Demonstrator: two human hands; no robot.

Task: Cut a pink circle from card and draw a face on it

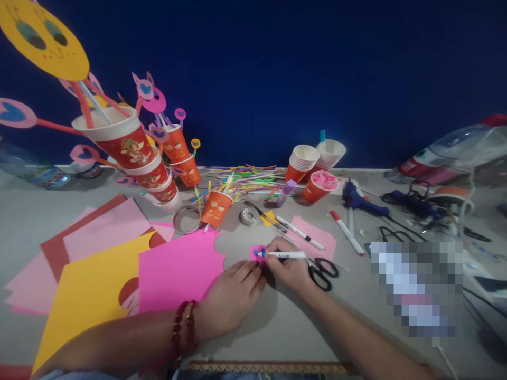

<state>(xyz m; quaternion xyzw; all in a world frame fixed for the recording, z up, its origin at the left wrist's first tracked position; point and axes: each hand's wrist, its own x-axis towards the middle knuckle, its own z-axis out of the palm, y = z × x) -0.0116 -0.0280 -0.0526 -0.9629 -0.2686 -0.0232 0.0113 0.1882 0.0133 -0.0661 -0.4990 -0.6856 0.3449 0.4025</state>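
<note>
Pink paper disc (255, 247), small and marked with blue patches, lies flat on the grey table (352, 327) before us, between our two hands. Our right hand (290, 265) has thumb and fingers clamped on a white marker (291, 255), whose blue tip meets the disc. Our left hand (233, 298), with red beaded bracelets (190, 322) at the wrist, rests palm down, its fingers close together at the disc's lower edge; the contact is hidden, so we cannot tell whether they pinch it. Black-handled scissors (319, 268) lie just beside our right hand. To the left of our left hand we find a bright pink sheet (180, 269) with rounded notches, overlapping a yellow sheet (91, 290). Beyond the disc stands an orange paper cup (216, 208), near a tape roll (249, 216). Farther back, coloured strips (253, 182) lie heaped before a dark blue wall (253, 79), and decorated red cups (137, 153) rise at the left
</note>
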